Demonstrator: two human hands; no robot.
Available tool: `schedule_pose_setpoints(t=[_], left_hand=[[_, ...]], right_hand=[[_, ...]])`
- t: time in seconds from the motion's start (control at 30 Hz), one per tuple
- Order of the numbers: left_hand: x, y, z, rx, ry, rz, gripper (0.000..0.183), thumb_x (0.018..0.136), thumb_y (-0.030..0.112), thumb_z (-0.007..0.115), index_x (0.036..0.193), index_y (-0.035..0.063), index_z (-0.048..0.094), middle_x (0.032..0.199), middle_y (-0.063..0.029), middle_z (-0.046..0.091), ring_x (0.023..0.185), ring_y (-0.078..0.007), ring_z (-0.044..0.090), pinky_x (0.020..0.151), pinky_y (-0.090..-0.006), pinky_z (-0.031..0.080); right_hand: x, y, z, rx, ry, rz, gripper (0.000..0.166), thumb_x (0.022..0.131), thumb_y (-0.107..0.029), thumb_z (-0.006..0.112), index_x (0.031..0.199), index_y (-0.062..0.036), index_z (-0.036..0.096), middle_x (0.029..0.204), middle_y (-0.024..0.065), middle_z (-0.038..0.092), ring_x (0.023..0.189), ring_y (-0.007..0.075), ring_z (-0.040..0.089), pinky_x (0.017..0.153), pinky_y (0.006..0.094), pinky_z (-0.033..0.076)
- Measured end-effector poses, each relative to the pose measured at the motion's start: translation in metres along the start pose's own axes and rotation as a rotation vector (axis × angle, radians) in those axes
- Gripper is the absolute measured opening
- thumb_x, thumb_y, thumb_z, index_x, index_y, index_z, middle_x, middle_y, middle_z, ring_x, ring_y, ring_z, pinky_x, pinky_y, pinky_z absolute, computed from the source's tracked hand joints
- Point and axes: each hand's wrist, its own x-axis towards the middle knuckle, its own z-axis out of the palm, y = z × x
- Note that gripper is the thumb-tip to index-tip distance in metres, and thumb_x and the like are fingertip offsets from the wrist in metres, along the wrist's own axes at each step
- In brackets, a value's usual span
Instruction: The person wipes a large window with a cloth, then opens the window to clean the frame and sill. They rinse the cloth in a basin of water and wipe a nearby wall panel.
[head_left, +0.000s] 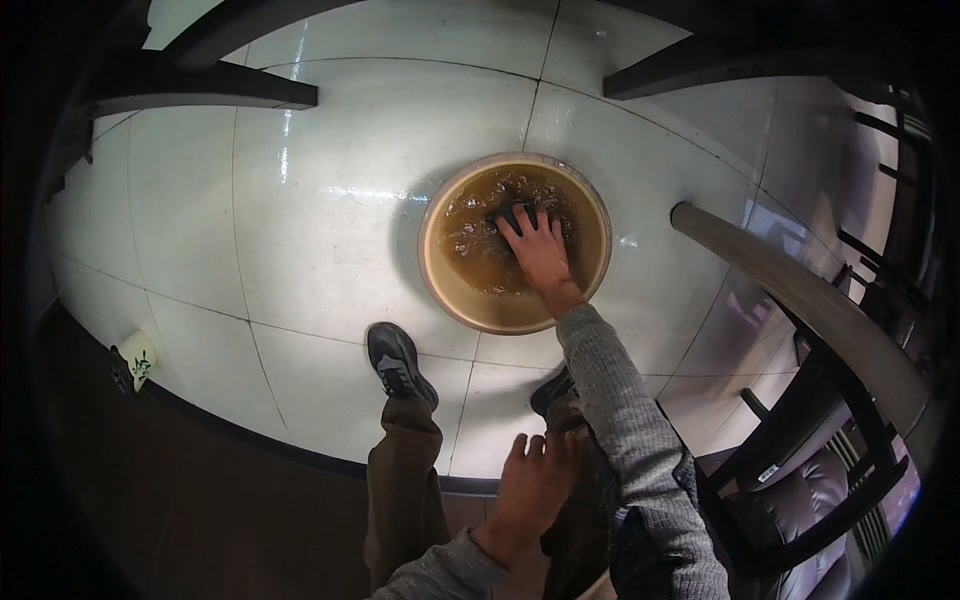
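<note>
A round plastic basin (514, 321) stands on the floor before me, with brownish, rippling water (480, 259) in it. My right hand (536, 247) reaches down into the basin, its fingers spread over a dark, wet object (513, 218) at the water's surface. That object may be a cloth or a sponge; the hand and water hide much of it. Lower in the picture, my left hand (534, 480) is at my right trouser leg (574, 495), empty and with fingers a little apart. Grey knitted sleeves cover both arms.
Pale glossy tiles (322, 247) form the floor, with a dark border at my feet. Dark furniture legs (255, 90) jut in at the top. To the right are a curved table edge (795, 277) and a dark padded chair (795, 510). A small pale bin (139, 354) stands far left.
</note>
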Motion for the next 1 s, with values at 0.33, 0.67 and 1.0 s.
schedule_pose_setpoints(t=[0.33, 0.67, 1.0], left_hand=[[0.071, -0.097, -0.038, -0.234, 0.468, -0.280, 0.050, 0.092, 0.012, 0.066, 0.141, 0.0044, 0.055, 0.132, -0.0176, 0.061, 0.121, -0.0376, 0.058, 0.106, -0.0515, 0.046], [0.129, -0.083, -0.048, -0.161, 0.506, 0.212, 0.053, 0.082, 0.030, 0.079, 0.125, 0.0034, 0.063, 0.127, -0.0142, 0.054, 0.123, -0.0357, 0.051, 0.104, -0.0484, 0.047], [0.165, -0.084, -0.037, -0.107, 0.762, 0.234, 0.013, 0.085, 0.010, 0.071, 0.096, 0.0034, 0.070, 0.094, -0.0081, 0.059, 0.092, -0.0282, 0.059, 0.078, -0.0428, 0.053]], right_hand=[[-0.033, -0.019, -0.060, 1.634, -0.350, 0.634, 0.060, 0.096, -0.034, 0.071, 0.141, 0.0020, 0.054, 0.125, 0.0145, 0.068, 0.111, 0.0244, 0.068, 0.093, 0.0386, 0.057], [-0.109, -0.023, -0.090, 2.844, -0.255, 0.817, 0.052, 0.109, -0.052, 0.041, 0.138, -0.0111, 0.055, 0.134, 0.0118, 0.064, 0.124, 0.0301, 0.062, 0.105, 0.0490, 0.054], [-0.104, -0.024, -0.074, 2.882, -0.040, 0.852, 0.034, 0.109, -0.035, 0.047, 0.123, -0.0080, 0.063, 0.123, 0.0118, 0.067, 0.114, 0.0296, 0.065, 0.102, 0.0481, 0.055]])
